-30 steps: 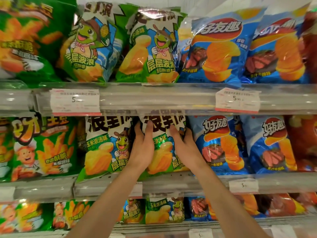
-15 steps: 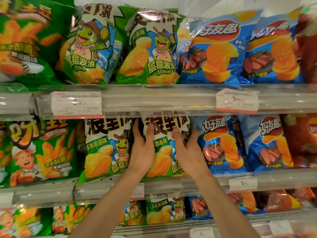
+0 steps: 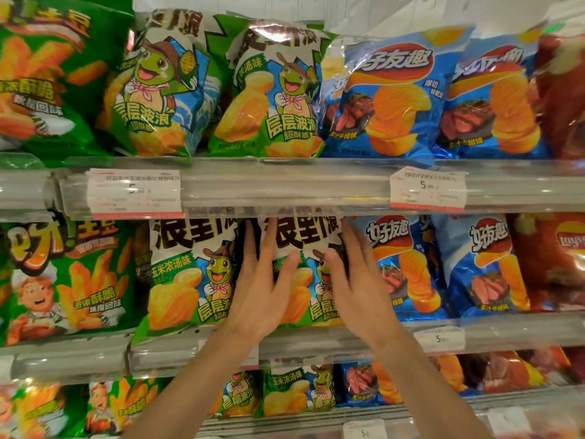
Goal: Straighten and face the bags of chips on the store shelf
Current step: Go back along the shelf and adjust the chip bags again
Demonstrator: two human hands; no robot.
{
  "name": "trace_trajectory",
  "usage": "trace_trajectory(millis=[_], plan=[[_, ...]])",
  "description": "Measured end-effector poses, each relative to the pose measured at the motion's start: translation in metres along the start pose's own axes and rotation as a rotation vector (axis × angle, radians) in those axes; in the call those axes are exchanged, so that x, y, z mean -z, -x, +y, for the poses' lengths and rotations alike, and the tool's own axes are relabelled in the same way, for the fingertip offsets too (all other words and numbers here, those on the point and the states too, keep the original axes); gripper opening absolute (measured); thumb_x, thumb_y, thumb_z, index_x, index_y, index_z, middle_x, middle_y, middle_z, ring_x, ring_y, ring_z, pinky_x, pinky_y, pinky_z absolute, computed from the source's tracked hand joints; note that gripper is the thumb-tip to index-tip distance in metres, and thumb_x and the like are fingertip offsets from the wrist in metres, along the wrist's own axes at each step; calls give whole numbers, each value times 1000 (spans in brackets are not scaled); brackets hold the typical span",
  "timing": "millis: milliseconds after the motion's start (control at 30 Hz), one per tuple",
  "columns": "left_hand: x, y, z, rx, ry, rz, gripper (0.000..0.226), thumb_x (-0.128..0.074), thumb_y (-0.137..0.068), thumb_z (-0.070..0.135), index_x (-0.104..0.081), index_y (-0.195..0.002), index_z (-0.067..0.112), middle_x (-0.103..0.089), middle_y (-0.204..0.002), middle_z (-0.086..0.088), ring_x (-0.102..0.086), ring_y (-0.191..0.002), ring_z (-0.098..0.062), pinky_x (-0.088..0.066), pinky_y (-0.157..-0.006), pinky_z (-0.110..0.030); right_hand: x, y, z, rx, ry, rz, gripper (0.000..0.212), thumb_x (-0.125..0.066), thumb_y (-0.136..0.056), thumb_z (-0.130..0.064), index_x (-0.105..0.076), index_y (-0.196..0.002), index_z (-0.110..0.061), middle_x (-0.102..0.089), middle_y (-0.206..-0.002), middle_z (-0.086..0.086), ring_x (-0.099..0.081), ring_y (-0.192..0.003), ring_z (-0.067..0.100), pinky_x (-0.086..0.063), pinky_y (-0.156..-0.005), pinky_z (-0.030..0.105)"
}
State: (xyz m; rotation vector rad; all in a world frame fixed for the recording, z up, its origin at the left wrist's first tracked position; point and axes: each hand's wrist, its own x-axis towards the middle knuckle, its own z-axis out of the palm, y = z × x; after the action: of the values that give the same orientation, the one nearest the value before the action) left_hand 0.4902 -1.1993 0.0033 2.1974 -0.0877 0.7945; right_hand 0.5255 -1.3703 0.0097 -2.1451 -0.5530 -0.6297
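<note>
A green-and-white corn chip bag point(image 3: 304, 236) stands on the middle shelf point(image 3: 316, 339), directly under the upper shelf rail. My left hand point(image 3: 262, 286) lies against its left side, fingers straight up along the edge and thumb spread across the front. On the bag's right side my right hand point(image 3: 357, 280) mirrors it, thumb on the front. A matching green bag point(image 3: 186, 274) stands to the left, leaning slightly. Blue steak-flavour bags point(image 3: 402, 264) stand to the right.
The upper shelf holds green fries bags point(image 3: 47, 74), two corn bags point(image 3: 272, 96) and blue bags point(image 3: 389, 96). Clear price rails carry labels point(image 3: 134, 193). A red bag point(image 3: 557, 264) is at the far right. Lower-shelf bags point(image 3: 285, 391) show between my forearms.
Both hands have slid a little further round the bag's sides, and the thumbs now lie lower on its front. The bag stands much as before.
</note>
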Motion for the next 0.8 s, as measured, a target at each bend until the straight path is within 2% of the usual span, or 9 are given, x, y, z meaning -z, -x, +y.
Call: trace_trajectory(millis=[67,133,233,333,600,667,700,767,800], plan=[[2,6,-1,-165,-157,39,64,-33,-101,63,-7,-158,49,7,-170,3,7,-155,-13,-9,-123,-38,16,1,11,44,159,119,56,-27,-104,-55,-30,-154,-30,-30,-160,0,-30,-146,21,-32,-115,57],[-1,6,0,-277,-315,41,65,-36,-101,59,-21,-159,36,1,-170,-4,7,-156,-19,-12,-124,-46,29,-2,27,91,379,164,56,-32,-103,-44,-41,-150,-14,-36,-157,13,-31,-146,33,-31,-115,57],[-9,3,5,-256,-462,-3,72,-30,-99,68,-25,-160,29,2,-170,-9,12,-155,-24,-12,-124,-52,32,-1,46,-9,589,45,68,-22,-101,-52,-29,-157,-16,-18,-166,13,-10,-154,36,-14,-122,56],[-15,3,2,-239,-538,6,75,-28,-99,69,-23,-160,27,5,-169,-10,15,-155,-25,-6,-123,-50,30,4,63,-3,668,1,70,-17,-100,-57,-20,-160,-21,-10,-167,11,-3,-154,35,-10,-122,58],[-19,4,7,-221,-450,8,77,-28,-97,69,-13,-162,29,15,-169,-8,18,-154,-23,-4,-123,-48,39,0,62,-66,586,-7,75,-13,-97,-63,-10,-161,-24,1,-169,5,10,-155,26,2,-124,53],[-17,6,4,-194,-286,8,80,-32,-97,69,-5,-162,32,20,-168,0,21,-153,-13,1,-122,-42,42,0,53,-29,446,50,73,-25,-99,-60,-22,-159,-18,-10,-168,6,-1,-155,25,-6,-124,51],[-15,7,3,-147,-187,21,81,-33,-96,69,0,-161,35,21,-167,7,21,-152,-7,2,-121,-38,41,0,46,10,352,96,68,-33,-100,-57,-30,-155,-17,-20,-166,7,-13,-154,25,-18,-123,51],[-12,7,0,-21,1,41,77,-33,-97,69,5,-159,44,17,-167,16,17,-149,6,1,-120,-31,32,1,29,51,132,139,59,-41,-100,-56,-37,-149,-23,-38,-154,-3,-36,-141,9,-42,-111,41],[-11,6,0,33,87,32,73,-34,-97,69,3,-157,49,10,-167,18,11,-147,11,-2,-119,-27,23,0,21,45,25,121,56,-42,-99,-59,-36,-147,-31,-43,-146,-10,-40,-132,-3,-45,-105,32]])
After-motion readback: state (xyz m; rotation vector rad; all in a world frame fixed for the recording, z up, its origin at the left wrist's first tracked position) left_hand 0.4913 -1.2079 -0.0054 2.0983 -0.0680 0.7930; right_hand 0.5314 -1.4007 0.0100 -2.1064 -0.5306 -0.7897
